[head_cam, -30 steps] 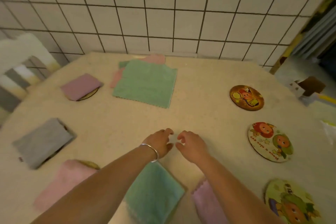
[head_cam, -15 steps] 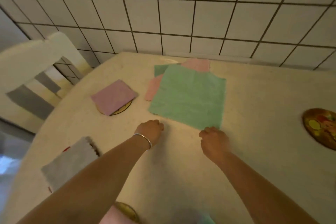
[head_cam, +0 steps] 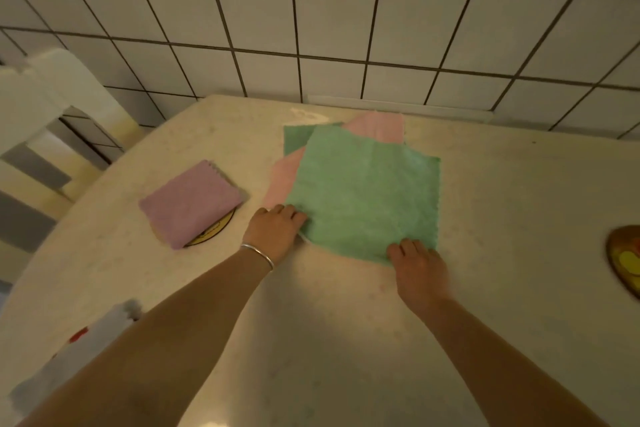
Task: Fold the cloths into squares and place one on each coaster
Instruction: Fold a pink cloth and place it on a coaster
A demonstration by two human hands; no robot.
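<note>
A flat green cloth tops a small pile at the back of the table, over a pink cloth and another green one. My left hand pinches the top cloth's near left corner. My right hand grips its near right corner. A folded purple cloth lies on a round coaster to the left. At the lower left, a folded grey cloth sits on a coaster with red print. An uncovered picture coaster shows at the right edge.
The beige table meets a white tiled wall at the back. A white chair back stands beyond the table's left edge.
Both hands reached forward from the table's middle to the green cloth's near corners and took hold. The view shifted forward and left, so the nearer cloths and right coasters left the frame.
</note>
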